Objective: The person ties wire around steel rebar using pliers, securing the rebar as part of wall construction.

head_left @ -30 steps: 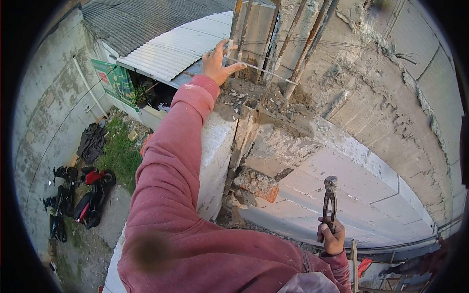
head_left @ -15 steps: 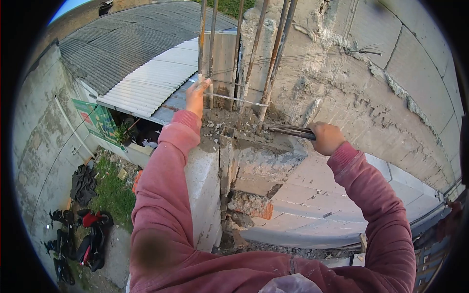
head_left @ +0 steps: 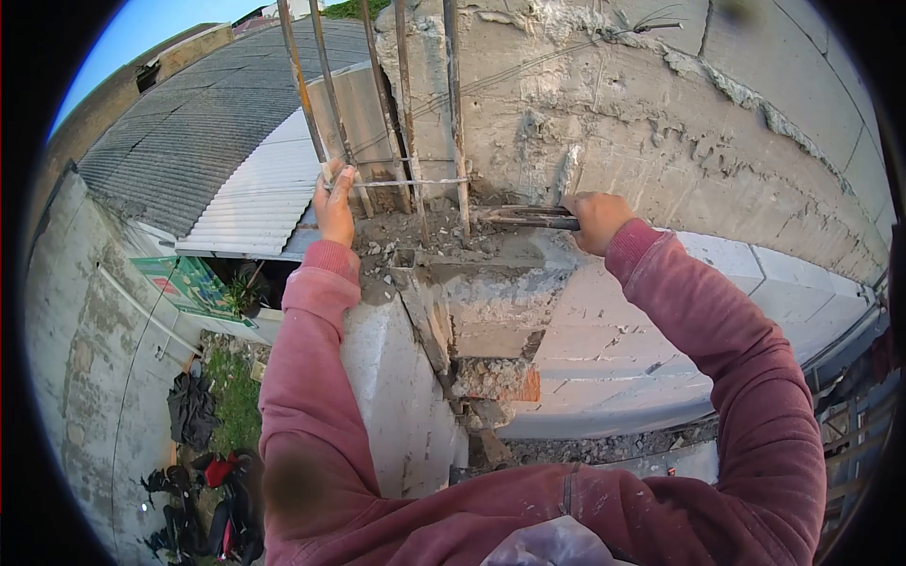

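My left hand (head_left: 336,206) is at the leftmost upright steel bar (head_left: 300,80), its fingers around the bar's lower part, where a thin horizontal tie (head_left: 401,181) meets it. Closed around dark metal bars or handles (head_left: 528,217), my right hand (head_left: 600,223) is right of the upright bars. The tips of this metal tool lie near the foot of the rightmost upright bar (head_left: 455,113). Whether the tips touch the bar cannot be made out. Loose rubble (head_left: 382,236) surrounds the feet of the bars.
A rough concrete wall (head_left: 642,132) rises behind and to the right. White blocks (head_left: 392,377) stand below my left forearm. Corrugated roofing (head_left: 241,189) lies at the left. Far below are motorcycles (head_left: 222,500) and grass (head_left: 233,396). Thin wires (head_left: 528,68) stick out at the top.
The view has shifted, so the bars appear farther left and tilted. Both hands keep their holds; the metal tool in my right hand now lies more level.
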